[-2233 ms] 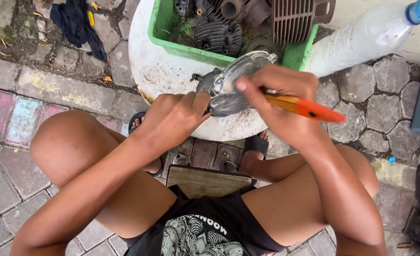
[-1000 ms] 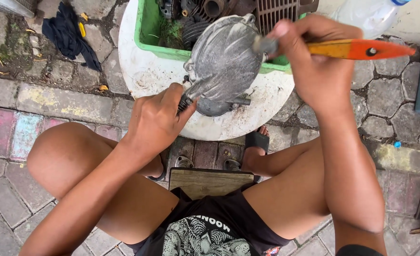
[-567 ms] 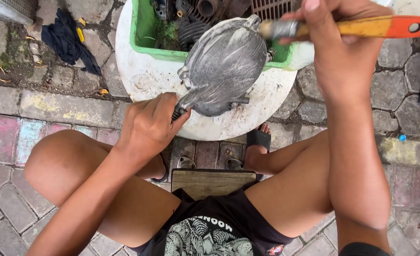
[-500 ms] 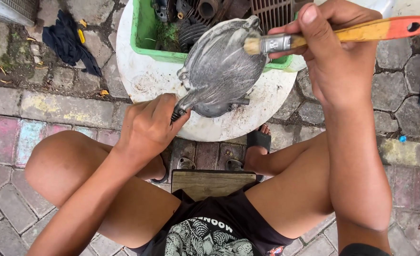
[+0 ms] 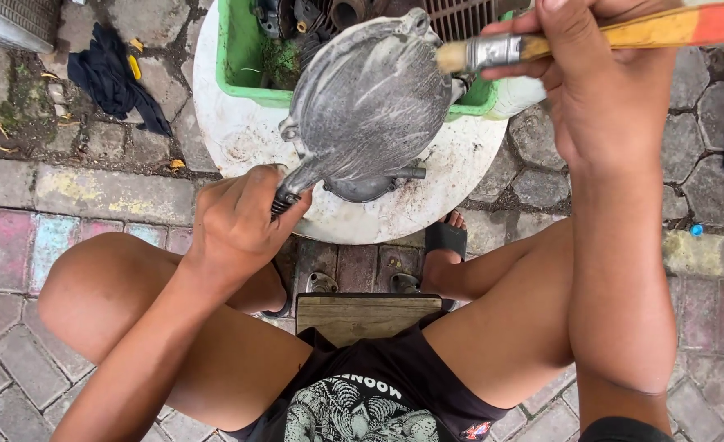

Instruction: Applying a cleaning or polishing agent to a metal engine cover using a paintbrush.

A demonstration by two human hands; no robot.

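1. white round tub (image 5: 239, 139) on paving, green crate (image 5: 235, 49) inside.
2. grey metal engine cover (image 5: 370, 102) held tilted over tub.
3. left hand (image 5: 235, 225) clenched on cover's lower stub.
4. right hand (image 5: 591, 82) grips orange-handled brush (image 5: 591, 37), bristles at cover's upper right edge.

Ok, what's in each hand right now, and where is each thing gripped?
The left hand holds the grey metal engine cover by its narrow lower end. The right hand holds the orange-handled paintbrush just behind the metal ferrule.
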